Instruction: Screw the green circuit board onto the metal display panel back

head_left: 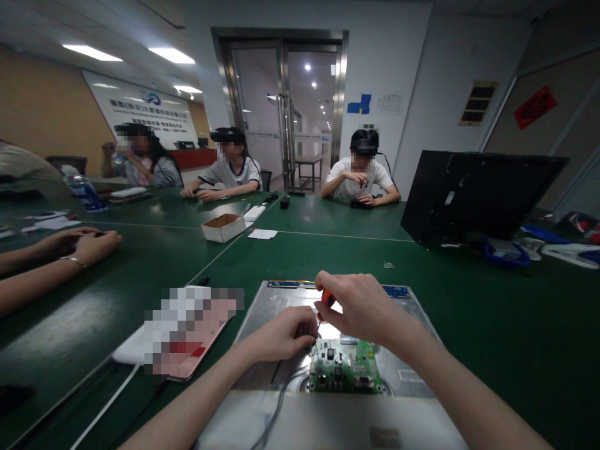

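The wall sign at far left bears rows of Chinese characters, including "科技有限公司". The red paper at far right bears "福". Lettering on the glass doors and the bottle is too small to read.

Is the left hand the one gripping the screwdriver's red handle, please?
No, the right hand grips the red handle, while the left hand is near the green circuit board.

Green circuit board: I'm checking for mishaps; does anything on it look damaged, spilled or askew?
Nothing stands out: the green circuit board lies roughly square on the metal panel, with no spill or breakage visible. Fine damage is too small to tell.
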Motion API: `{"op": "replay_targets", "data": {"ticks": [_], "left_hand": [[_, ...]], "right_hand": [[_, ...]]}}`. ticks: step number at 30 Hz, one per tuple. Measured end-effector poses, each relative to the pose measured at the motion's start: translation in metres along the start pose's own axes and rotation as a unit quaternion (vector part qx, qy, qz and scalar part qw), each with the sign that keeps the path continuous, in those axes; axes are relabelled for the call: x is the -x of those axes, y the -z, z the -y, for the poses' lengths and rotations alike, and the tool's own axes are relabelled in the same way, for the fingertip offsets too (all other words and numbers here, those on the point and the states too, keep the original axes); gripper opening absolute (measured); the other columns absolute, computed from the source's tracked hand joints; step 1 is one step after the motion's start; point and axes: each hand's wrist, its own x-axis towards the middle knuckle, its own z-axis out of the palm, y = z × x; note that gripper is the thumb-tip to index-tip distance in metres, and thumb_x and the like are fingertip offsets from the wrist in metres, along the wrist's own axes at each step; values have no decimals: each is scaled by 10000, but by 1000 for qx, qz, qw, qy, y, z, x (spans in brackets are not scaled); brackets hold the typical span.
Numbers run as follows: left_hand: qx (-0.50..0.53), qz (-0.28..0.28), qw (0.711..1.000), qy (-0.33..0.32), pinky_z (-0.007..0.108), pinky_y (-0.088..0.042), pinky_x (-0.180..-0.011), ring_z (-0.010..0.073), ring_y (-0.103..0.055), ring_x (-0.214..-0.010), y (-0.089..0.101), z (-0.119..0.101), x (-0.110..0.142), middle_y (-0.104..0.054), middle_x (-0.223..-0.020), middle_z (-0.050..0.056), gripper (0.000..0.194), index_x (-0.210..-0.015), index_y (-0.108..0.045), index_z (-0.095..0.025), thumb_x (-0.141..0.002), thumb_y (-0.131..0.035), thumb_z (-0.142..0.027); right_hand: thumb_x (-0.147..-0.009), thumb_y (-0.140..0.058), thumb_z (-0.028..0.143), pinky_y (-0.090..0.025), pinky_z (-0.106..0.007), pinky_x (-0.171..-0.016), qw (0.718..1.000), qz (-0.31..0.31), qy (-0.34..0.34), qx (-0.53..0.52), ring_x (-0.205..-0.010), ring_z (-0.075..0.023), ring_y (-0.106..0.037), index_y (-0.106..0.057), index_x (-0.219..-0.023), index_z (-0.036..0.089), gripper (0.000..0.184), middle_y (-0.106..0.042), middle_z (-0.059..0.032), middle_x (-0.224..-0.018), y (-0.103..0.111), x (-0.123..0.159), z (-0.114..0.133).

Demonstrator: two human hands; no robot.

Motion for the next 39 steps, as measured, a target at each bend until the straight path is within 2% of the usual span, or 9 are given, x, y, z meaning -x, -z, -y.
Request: {"op": "replay_targets", "data": {"ticks": [4, 11, 17, 23, 25, 30, 36, 39], "left_hand": [[4, 8, 1000, -3, 257, -403, -614, 162, -520, -696, 1, 1, 0, -581, -796, 13, 128, -848, -568, -163, -735, -542, -110], [1, 9, 1000, 3, 244, -377, -576, 142, -495, -638, 2, -5, 0, -536, -718, -14, 66, -802, -548, -167, -756, -546, -120], [20, 6, 1000, -1, 250, -397, -595, 158, -519, -683, 0, 2, 0, -567, -785, 9, 151, -863, -565, -154, -726, -535, -98], [13, 6, 1000, 2, 235, -366, -553, 130, -475, -601, 2, -6, 0, -514, -688, -26, 74, -788, -545, -163, -739, -544, -107], [7, 3, 1000, 4, 239, -367, -560, 132, -476, -605, 2, -7, 1, -517, -694, -23, 76, -789, -549, -162, -735, -545, -108], [-3, -1, 1000, -1, 251, -382, -596, 153, -505, -669, 1, -2, 0, -556, -760, 0, 133, -836, -563, -155, -716, -536, -105], [-31, 7, 999, -2, 239, -351, -551, 141, -476, -623, 3, -6, 1, -513, -697, -17, 68, -791, -546, -160, -737, -533, -122], [-49, 0, 999, -7, 244, -359, -560, 148, -480, -638, 3, -5, 2, -533, -734, -4, 129, -836, -557, -157, -719, -527, -113]], "right_hand": [[-772, -539, 243, -239, -262, -531, 1000, -15, 8, -7, -636, -137, -566, -496, -981, 200, 218, -673, -18, -853, 1, 2, 1], [-868, -539, 296, -228, -259, -533, 1000, 11, -5, 9, -647, -153, -602, -512, -950, 216, 118, -700, -7, -785, 2, 0, 0], [-765, -556, 210, -221, -257, -521, 1000, -16, 7, -1, -626, -139, -576, -486, -978, 197, 224, -676, -4, -829, 0, 1, 2], [-848, -556, 300, -205, -261, -515, 1000, -10, 5, 17, -603, -140, -569, -498, -899, 211, 118, -686, 7, -773, 1, 0, 0], [-847, -554, 272, -211, -261, -517, 1000, -7, 1, 19, -611, -140, -576, -503, -910, 209, 103, -691, 6, -783, 0, -1, 0], [-785, -548, 203, -237, -260, -524, 1000, -22, 7, 8, -635, -137, -579, -495, -982, 196, 204, -675, -7, -849, -1, 0, 1], [-875, -545, 346, -229, -262, -526, 1000, -11, -6, 26, -631, -156, -599, -512, -944, 209, 157, -685, -1, -772, -1, -1, 0], [-865, -538, 280, -229, -262, -527, 1000, -11, -11, 22, -636, -150, -603, -509, -964, 207, 126, -690, -3, -794, -1, -1, 0]]}}
